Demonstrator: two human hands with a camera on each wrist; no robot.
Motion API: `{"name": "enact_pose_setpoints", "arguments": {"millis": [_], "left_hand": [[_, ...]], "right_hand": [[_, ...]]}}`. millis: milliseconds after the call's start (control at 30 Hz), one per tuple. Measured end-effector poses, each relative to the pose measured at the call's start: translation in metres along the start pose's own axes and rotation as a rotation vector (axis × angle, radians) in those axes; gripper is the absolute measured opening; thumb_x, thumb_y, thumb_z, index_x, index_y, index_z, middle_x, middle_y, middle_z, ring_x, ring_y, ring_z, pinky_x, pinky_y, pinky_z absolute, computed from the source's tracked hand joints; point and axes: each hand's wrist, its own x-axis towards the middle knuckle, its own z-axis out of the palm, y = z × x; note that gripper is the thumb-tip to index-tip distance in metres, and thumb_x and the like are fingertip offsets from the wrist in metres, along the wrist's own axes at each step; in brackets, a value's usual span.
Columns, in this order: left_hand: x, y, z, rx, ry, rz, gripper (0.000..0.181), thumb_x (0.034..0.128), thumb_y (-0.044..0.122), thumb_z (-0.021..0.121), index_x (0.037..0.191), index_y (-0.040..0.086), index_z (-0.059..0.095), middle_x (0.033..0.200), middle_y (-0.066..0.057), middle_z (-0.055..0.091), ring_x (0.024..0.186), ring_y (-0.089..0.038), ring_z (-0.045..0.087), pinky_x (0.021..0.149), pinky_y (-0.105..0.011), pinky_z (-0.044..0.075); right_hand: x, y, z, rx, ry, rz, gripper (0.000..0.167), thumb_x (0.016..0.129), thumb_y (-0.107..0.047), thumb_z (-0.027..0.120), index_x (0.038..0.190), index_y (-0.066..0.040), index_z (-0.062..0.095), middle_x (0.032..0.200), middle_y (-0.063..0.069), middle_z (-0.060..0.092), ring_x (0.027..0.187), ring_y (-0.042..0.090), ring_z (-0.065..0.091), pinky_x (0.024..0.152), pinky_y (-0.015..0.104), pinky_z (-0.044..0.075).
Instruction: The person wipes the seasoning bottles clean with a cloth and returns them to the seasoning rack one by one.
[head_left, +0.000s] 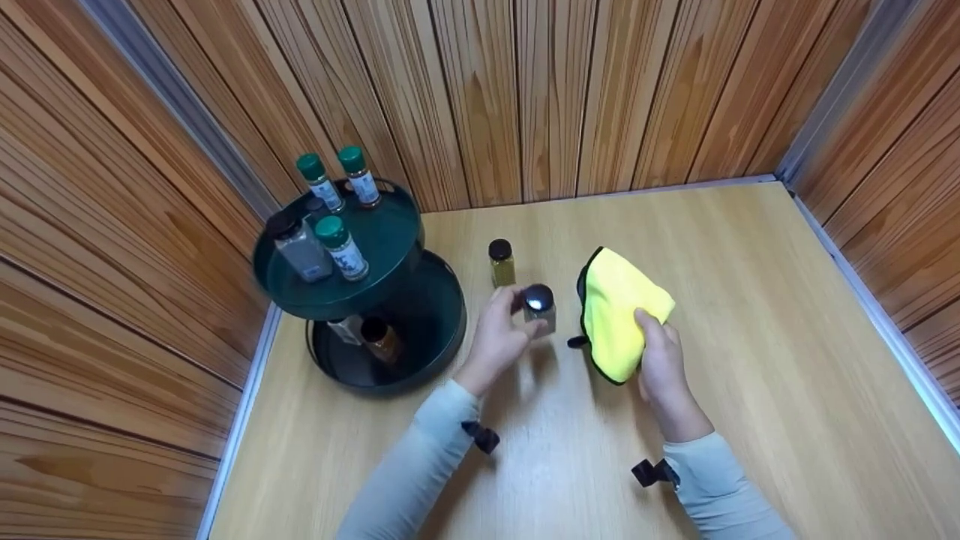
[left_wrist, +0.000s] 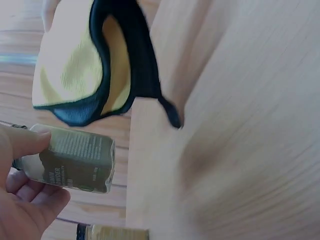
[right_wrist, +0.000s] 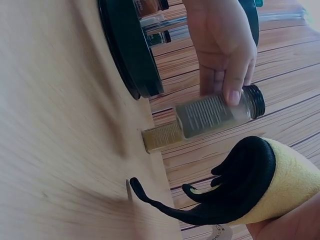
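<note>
Nearest, at the bottom of the head view: pale grey sleeves [head_left: 420, 457], each with a small black wrist mount [head_left: 484, 436]. Next, right hand [head_left: 664, 364], grasping a folded yellow cloth [head_left: 619, 315] with black edging and a black loop [head_left: 577, 342], thumb on the yellow face; held over the wood-grain tabletop [head_left: 757, 300]. Opposite, left hand [head_left: 496, 337], pinching a square-sided spice jar [left_wrist: 75, 162] between thumb and fingers, near its black cap; lifted clear of the tabletop, beside the cloth but apart from it, small label print mostly unreadable. Just behind and to the left: a yellowish spice jar [head_left: 502, 270], black-capped, upright on the tabletop. Farther left: a dark, round two-tier stand [head_left: 442, 300]. On its lower tier [head_left: 420, 330], partly hidden: a brown jar [head_left: 381, 341] and a whitish container [head_left: 346, 330]. On its upper tier [head_left: 390, 232]: three green-capped jars [head_left: 349, 259], white-and-blue labels, plus a larger dark-capped jar [head_left: 305, 253]. Farthest: wood-plank wall [head_left: 547, 97].
</note>
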Motion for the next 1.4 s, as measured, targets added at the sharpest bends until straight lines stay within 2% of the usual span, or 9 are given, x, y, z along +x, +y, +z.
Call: {"name": "enact_pose_setpoints", "arguments": {"millis": [200,333,467,633,833,1000,1200,1300,1400], "left_hand": [[-0.025,-0.006,0.015,-0.032,-0.057,0.009,0.048,0.0803,0.002,0.082,0.122,0.012,0.061,0.122,0.002,0.059,0.125,-0.022,0.061,0.107,-0.028,0.048],[-0.034,-0.015,0.022,-0.033,-0.081,0.028,0.049,0.0809,0.0,0.082,0.125,0.01,0.062,0.12,0.001,0.059,0.122,-0.024,0.061,0.106,-0.028,0.049],[-0.04,-0.025,0.028,-0.032,-0.103,0.012,0.053,0.0805,0.0,0.082,0.129,0.01,0.064,0.12,-0.001,0.058,0.121,-0.024,0.06,0.106,-0.031,0.049],[-0.044,-0.033,0.031,-0.041,-0.116,0.005,0.057,0.0803,0.0,0.083,0.133,0.006,0.063,0.125,-0.012,0.058,0.122,-0.025,0.06,0.107,-0.034,0.048],[-0.048,-0.038,0.034,-0.064,-0.129,-0.04,0.054,0.0805,0.001,0.083,0.13,0.012,0.065,0.123,0.001,0.056,0.119,-0.015,0.059,0.105,-0.032,0.049],[-0.05,-0.042,0.036,-0.078,-0.141,-0.03,0.051,0.0815,0.001,0.083,0.128,0.012,0.065,0.121,0.001,0.056,0.12,-0.015,0.059,0.106,-0.032,0.049],[-0.053,-0.044,0.037,-0.056,-0.157,-0.051,0.053,0.0847,0.004,0.082,0.132,0.015,0.062,0.124,0.003,0.055,0.123,-0.013,0.058,0.108,-0.031,0.047],[-0.053,-0.044,0.039,-0.056,-0.164,-0.075,0.054,0.0863,0.01,0.082,0.136,0.014,0.06,0.128,0.001,0.056,0.126,-0.016,0.058,0.108,-0.03,0.047],[-0.052,-0.044,0.04,-0.08,-0.161,-0.099,0.054,0.0868,0.015,0.083,0.136,0.012,0.06,0.132,-0.002,0.06,0.128,-0.021,0.059,0.107,-0.032,0.048]], "right_hand": [[0.002,-0.002,0.0,-0.028,0.001,-0.016,0.033,0.108,-0.026,0.047,0.119,0.003,0.058,0.096,0.004,0.072,0.088,0.016,0.07,0.078,0.03,0.058],[0.003,-0.002,0.002,-0.041,0.003,-0.023,0.035,0.107,-0.026,0.049,0.119,0.006,0.058,0.094,0.003,0.073,0.086,0.016,0.071,0.077,0.03,0.058],[0.004,0.0,0.008,-0.074,0.005,-0.019,0.036,0.106,-0.026,0.052,0.117,0.008,0.059,0.092,0.002,0.073,0.084,0.016,0.07,0.075,0.03,0.058],[0.006,0.003,0.015,-0.148,0.009,0.001,0.033,0.105,-0.024,0.055,0.116,0.007,0.061,0.089,0.001,0.071,0.079,0.015,0.069,0.073,0.029,0.057],[0.005,0.008,0.02,-0.339,-0.012,-0.02,0.03,0.104,-0.021,0.058,0.113,0.008,0.065,0.089,0.009,0.071,0.074,0.014,0.068,0.068,0.027,0.056],[0.004,0.014,0.029,-0.513,-0.036,-0.035,0.03,0.102,-0.022,0.063,0.114,0.004,0.069,0.1,0.017,0.074,0.078,0.014,0.067,0.071,0.024,0.055],[0.0,0.022,0.042,-0.552,-0.111,-0.003,0.031,0.102,-0.023,0.062,0.12,0.002,0.069,0.107,0.019,0.073,0.087,0.022,0.068,0.076,0.027,0.054],[-0.003,0.025,0.048,-0.584,-0.143,-0.008,0.032,0.102,-0.023,0.061,0.121,0.003,0.068,0.109,0.017,0.073,0.09,0.022,0.066,0.078,0.027,0.053],[-0.006,0.026,0.053,-0.628,-0.166,-0.038,0.029,0.101,-0.022,0.063,0.115,0.003,0.07,0.1,0.014,0.071,0.084,0.021,0.062,0.074,0.028,0.051]]}}
